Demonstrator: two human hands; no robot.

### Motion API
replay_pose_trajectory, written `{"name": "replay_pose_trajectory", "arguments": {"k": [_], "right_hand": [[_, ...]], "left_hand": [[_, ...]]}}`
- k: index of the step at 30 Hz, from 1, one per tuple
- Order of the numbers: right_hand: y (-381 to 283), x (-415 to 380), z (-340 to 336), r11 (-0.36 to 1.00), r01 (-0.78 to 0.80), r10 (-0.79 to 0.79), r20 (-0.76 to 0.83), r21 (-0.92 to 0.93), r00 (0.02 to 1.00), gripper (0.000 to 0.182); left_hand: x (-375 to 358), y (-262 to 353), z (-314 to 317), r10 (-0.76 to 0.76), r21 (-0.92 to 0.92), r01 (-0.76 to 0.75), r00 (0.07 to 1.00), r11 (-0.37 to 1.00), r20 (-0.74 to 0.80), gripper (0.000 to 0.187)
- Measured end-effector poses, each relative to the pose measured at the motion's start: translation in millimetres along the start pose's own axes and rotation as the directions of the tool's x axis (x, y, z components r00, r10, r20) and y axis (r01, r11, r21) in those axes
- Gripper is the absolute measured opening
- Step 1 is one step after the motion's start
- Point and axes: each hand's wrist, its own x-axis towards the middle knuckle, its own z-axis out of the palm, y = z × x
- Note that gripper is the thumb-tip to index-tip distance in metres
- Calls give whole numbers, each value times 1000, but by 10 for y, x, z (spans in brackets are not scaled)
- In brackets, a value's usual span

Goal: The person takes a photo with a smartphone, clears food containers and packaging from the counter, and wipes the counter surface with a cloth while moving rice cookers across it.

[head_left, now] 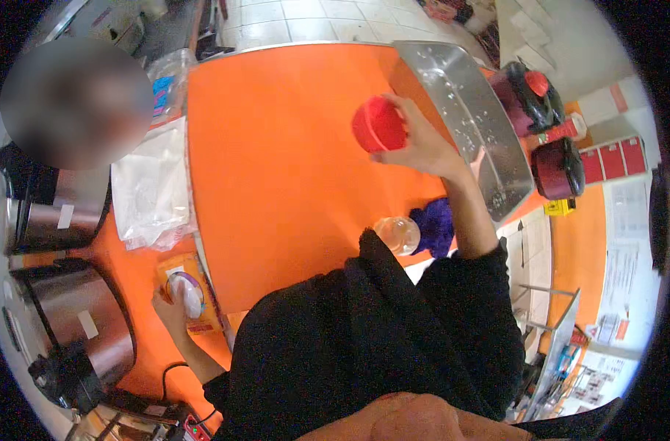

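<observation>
- Red cup [379,123] sits at one o'clock over the orange table [276,162], gripped in the right hand [423,147], fingers wrapped around it.
- Nearer, at eight o'clock, the left hand [170,309] closes over a white round object [186,294] on a yellow pad [195,272].
- Judged step: cup mid-carry beside the metal tray [467,110]; setting it down needs a level lowering.

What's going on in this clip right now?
A person in a black top stands at an orange counter. Their right hand holds a red cup up over the counter, beside a tilted metal tray. Their left hand rests on a small round white object lying on a yellow packet at the counter's lower level. A clear glass jar and a purple cloth sit close to the person's body, and clear plastic bags lie to the left.
</observation>
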Motion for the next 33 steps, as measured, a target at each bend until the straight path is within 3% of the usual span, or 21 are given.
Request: {"name": "replay_pose_trajectory", "arguments": {"k": [2, 5, 7, 9, 11, 12, 15, 18, 20, 22, 25, 28, 30, 32, 33], "right_hand": [[35, -457, -269, 997, -69, 69, 0, -37, 998, 95], [82, -1095, -506, 985, -173, 173, -22, 2, 985, 94], [50, -1442, -606, 959, -277, 281, -59, 62, 958, 96], [250, -1726, -577, 964, -265, 256, -172, -31, 951, 96], [247, -1859, -497, 951, -307, 306, -241, 37, 921, 98], [266, -1872, -443, 954, -299, 286, -239, -21, 928, 99], [364, -1782, -81, 987, -144, 124, -236, -72, 964, 101], [67, -1459, 219, 983, -154, 171, -172, 104, 970, 105], [-13, -1263, 412, 985, -138, 156, -193, 106, 969, 108], [-99, -1101, 604, 991, -115, 127, -216, 67, 968, 111], [-165, -973, 958, 996, 80, -71, -223, 32, 972, 106], [-197, -1032, 778, 956, 188, -169, -103, 224, 980, 93], [1, -1210, 383, 989, -13, 50, -255, 145, 966, 78], [497, -1470, -83, 911, -299, 87, -578, -283, 811, 56], [940, -1663, -339, 934, -337, 160, -712, -114, 683, 54]], "left_hand": [[-112, 67, 148, 31, -249, -42, 998, 968, -49, 54], [-233, 796, 8, -3, -109, 16, 993, 994, 120, 54], [-241, 991, 122, 30, 24, -32, 997, 999, 65, 52], [-198, 1243, 297, 106, 115, -111, 993, 987, 49, 50], [-168, 1532, 517, 204, 175, -214, 976, 961, 74, 47], [-172, 1626, 696, 208, -34, -205, 973, 978, 97, 46], [-353, 2284, 916, 316, 29, -325, 934, 945, 165, 45], [-460, 2745, 1058, 294, 34, -327, 886, 944, 359, 50], [-528, 2879, 1122, 625, -160, -605, 746, 780, 229, 64], [-698, 3267, 955, 853, -230, -823, 483, 520, 199, 84], [-1043, 3716, 906, 856, -611, -642, 502, 464, 124, 96], [-1017, 3628, 1136, 747, -804, -377, 654, 461, 122, 104], [-823, 3542, 1139, 688, -780, -426, 726, 459, 9, 105], [-488, 3351, 1064, 602, -722, -487, 789, 491, -123, 106], [-247, 3223, 997, 563, -680, -520, 805, 517, -187, 106]]}}
